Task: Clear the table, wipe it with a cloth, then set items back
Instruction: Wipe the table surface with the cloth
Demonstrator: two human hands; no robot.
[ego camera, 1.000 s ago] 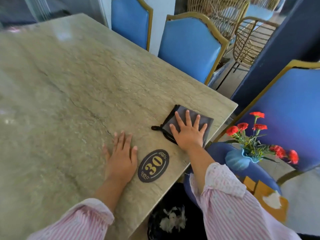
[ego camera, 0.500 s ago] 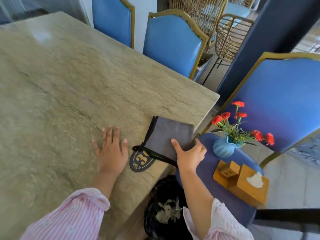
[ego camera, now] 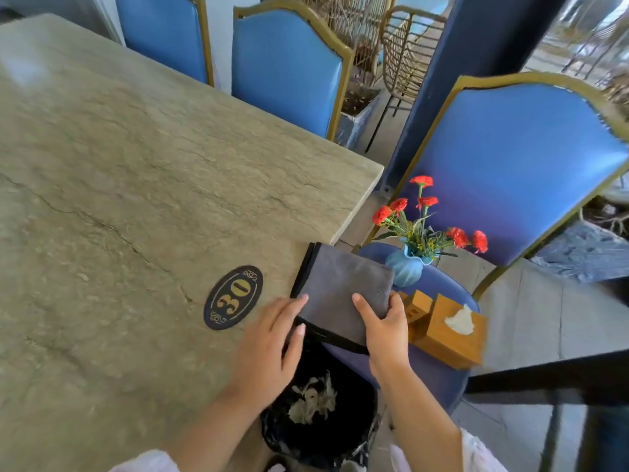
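Now both of my hands are on the cloth (ego camera: 343, 291), a folded grey one with black trim. My right hand (ego camera: 384, 328) grips its right side, thumb on top and fingers curled round the edge. My left hand (ego camera: 269, 345) pinches its near left corner, forefinger lying on top and thumb at the black edge. The cloth sits at the near right corner of the table (ego camera: 136, 165), its far left part over the stone and the rest reaching out past the edge. Just left of it on the table lies the oval number plaque (ego camera: 233, 297) reading 30. To the right, on the blue chair seat (ego camera: 439, 376), stand a blue vase (ego camera: 406, 267) of red flowers, a wooden tissue box (ego camera: 449, 332) and a small wooden holder (ego camera: 417, 304). Below my wrists is a bin (ego camera: 320, 413) with a black liner.
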